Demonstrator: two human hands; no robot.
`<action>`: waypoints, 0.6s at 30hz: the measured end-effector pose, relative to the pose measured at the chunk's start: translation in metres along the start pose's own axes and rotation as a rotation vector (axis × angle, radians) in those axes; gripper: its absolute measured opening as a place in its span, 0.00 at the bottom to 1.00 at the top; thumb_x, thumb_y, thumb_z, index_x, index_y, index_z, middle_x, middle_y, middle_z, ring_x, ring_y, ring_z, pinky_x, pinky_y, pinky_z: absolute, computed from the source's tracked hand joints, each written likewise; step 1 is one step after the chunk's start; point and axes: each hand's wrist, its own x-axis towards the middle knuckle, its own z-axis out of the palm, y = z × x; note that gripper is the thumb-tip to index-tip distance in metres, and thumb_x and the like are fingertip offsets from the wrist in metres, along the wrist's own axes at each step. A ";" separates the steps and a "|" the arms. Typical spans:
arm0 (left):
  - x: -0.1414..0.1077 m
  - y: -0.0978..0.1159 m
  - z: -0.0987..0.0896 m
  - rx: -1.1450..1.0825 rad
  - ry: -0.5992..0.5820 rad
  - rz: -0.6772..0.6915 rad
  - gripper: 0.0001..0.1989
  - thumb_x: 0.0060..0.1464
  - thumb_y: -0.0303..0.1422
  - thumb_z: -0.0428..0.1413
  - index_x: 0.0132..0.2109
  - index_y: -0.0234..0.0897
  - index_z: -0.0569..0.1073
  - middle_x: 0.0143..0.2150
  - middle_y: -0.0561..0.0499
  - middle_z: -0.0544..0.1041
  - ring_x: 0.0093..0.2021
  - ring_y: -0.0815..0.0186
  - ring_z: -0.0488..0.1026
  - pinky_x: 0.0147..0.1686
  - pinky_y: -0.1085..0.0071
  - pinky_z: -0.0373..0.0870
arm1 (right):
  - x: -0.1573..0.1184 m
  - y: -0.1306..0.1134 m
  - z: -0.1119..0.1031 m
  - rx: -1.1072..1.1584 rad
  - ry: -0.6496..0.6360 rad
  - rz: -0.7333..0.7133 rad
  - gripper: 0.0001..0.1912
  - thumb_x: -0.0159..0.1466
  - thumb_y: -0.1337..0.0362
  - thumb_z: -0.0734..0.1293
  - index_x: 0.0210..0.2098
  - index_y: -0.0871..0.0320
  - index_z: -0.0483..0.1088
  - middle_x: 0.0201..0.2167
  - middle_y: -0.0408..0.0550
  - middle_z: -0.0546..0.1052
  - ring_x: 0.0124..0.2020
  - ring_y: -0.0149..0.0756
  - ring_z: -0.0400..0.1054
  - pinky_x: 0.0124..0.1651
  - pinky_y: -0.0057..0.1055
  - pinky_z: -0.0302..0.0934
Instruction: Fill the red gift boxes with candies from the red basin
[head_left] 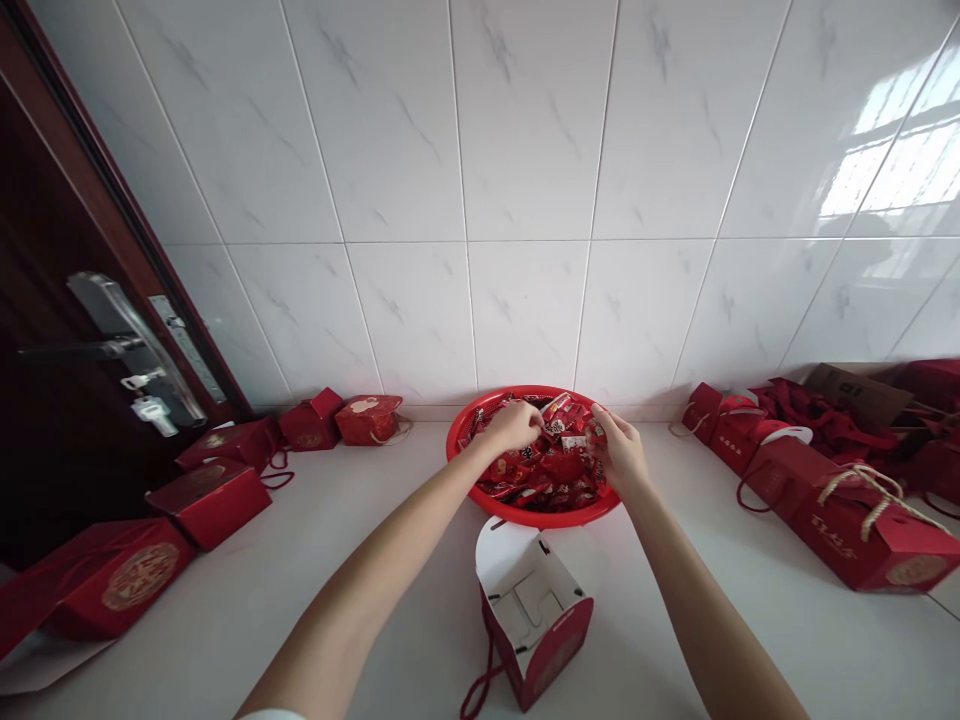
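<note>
A round red plastic basket [551, 519] stands on the floor against the tiled wall, heaped with small red wrapped packets [559, 468], some with white print. My left hand [516, 426] is over the left half of the heap, its fingers curled together; whatever is between them is hidden. At the basket's right side, my right hand [624, 447] has its thumb and fingers closed around a red wrapped packet [596, 438]. In front of the basket is an open red gift box [555, 655], white inside, with a red cord handle lying to its left. Nothing shows inside except folded panels.
Red gift boxes, such as one with a gold emblem [142, 575], line the left side beside a dark door [82, 240] with keys in its lock. On the right are more boxes, one with a rope handle [847, 525], and a pile of red bags [817, 415].
</note>
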 end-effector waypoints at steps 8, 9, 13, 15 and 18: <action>0.000 -0.032 -0.030 0.162 -0.186 -0.147 0.07 0.47 0.28 0.61 0.35 0.37 0.82 0.38 0.45 0.84 0.39 0.57 0.79 0.38 0.70 0.72 | 0.001 0.003 -0.002 -0.052 -0.034 -0.009 0.22 0.45 0.46 0.78 0.22 0.56 0.70 0.18 0.37 0.66 0.20 0.27 0.55 0.23 0.28 0.52; 0.000 -0.030 -0.028 0.178 -0.218 -0.158 0.09 0.45 0.31 0.63 0.37 0.37 0.82 0.40 0.44 0.84 0.41 0.55 0.79 0.39 0.69 0.73 | 0.001 0.003 -0.002 -0.054 -0.039 -0.006 0.22 0.45 0.46 0.78 0.22 0.56 0.70 0.18 0.37 0.66 0.20 0.27 0.55 0.22 0.28 0.52; -0.005 -0.012 -0.016 0.192 -0.339 -0.162 0.30 0.36 0.46 0.70 0.47 0.37 0.79 0.50 0.40 0.81 0.48 0.47 0.78 0.44 0.64 0.75 | 0.001 0.003 -0.001 -0.042 -0.040 -0.006 0.23 0.44 0.46 0.79 0.22 0.57 0.70 0.18 0.37 0.66 0.20 0.26 0.55 0.22 0.27 0.52; -0.009 -0.003 -0.011 0.178 -0.353 -0.140 0.41 0.32 0.51 0.71 0.54 0.37 0.76 0.57 0.37 0.78 0.55 0.42 0.75 0.49 0.60 0.74 | 0.001 0.003 -0.001 -0.043 -0.034 -0.008 0.24 0.43 0.46 0.79 0.22 0.57 0.70 0.17 0.37 0.66 0.20 0.26 0.56 0.22 0.27 0.52; -0.014 0.002 -0.007 0.135 -0.322 -0.094 0.39 0.44 0.54 0.65 0.59 0.38 0.72 0.62 0.37 0.74 0.60 0.42 0.71 0.55 0.58 0.71 | 0.001 0.004 -0.001 -0.045 -0.040 -0.004 0.24 0.43 0.46 0.79 0.22 0.57 0.70 0.17 0.37 0.66 0.19 0.26 0.55 0.22 0.27 0.52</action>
